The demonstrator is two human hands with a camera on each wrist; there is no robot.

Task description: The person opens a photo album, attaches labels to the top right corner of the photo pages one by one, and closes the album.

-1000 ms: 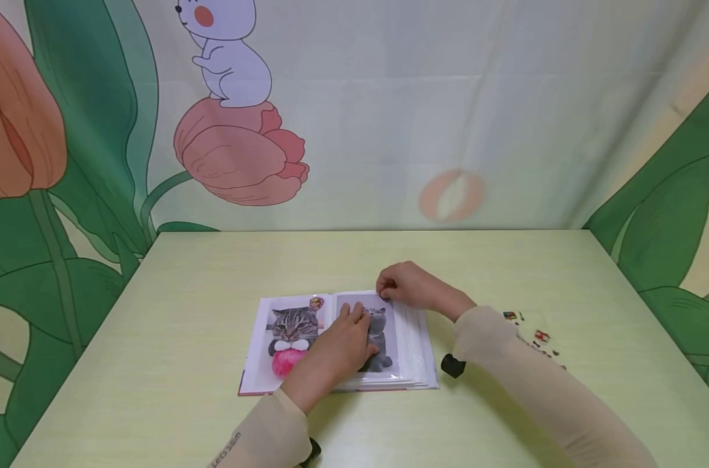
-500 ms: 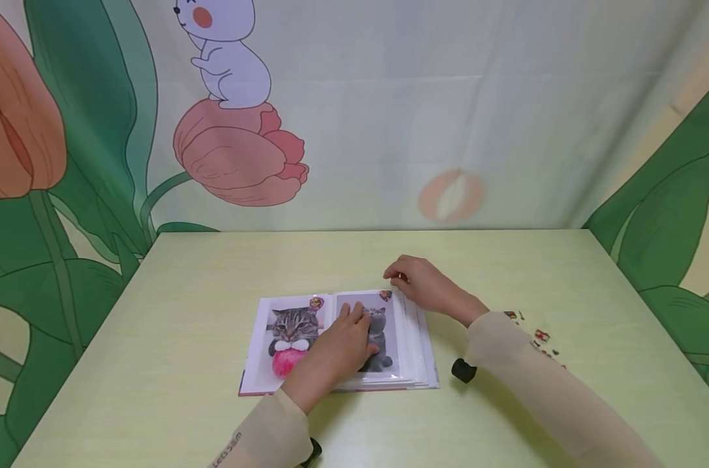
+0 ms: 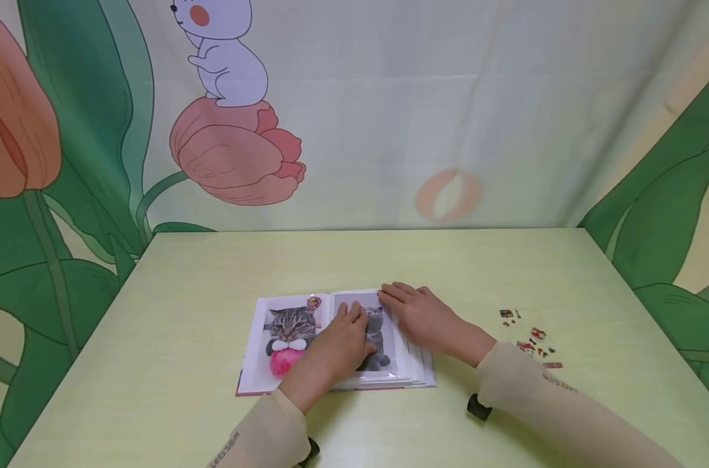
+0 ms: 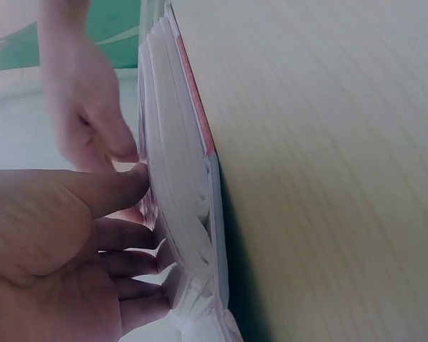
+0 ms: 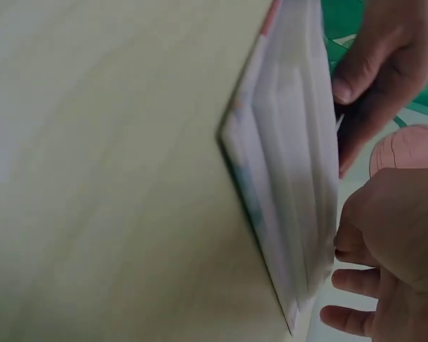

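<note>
The open album (image 3: 326, 316) lies on the desk (image 3: 173, 338), long axis nine-to-three. The left hand (image 3: 344, 338) rests straight-fingered on its three-o'clock page (image 3: 389, 354), gripping nothing; the right hand (image 3: 427, 318), nearer the sticker sheet (image 3: 538, 334) at three o'clock, touches that page's one-o'clock corner, fingers extended, seemingly empty, undersides hidden.

Tabletop (image 3: 155, 325): pale yellow-green, faint wood grain; behind its far edge, a pale backdrop (image 3: 366, 97), printed; far left, an orange tulip (image 3: 17, 110) beside tall green leaves (image 3: 99, 84); right of these, a white cartoon animal (image 3: 231, 71) sitting on a pink flower (image 3: 234, 156); right of centre, a faint pinkish ring (image 3: 425, 195); far right, more green foliage (image 3: 659, 221).
</note>
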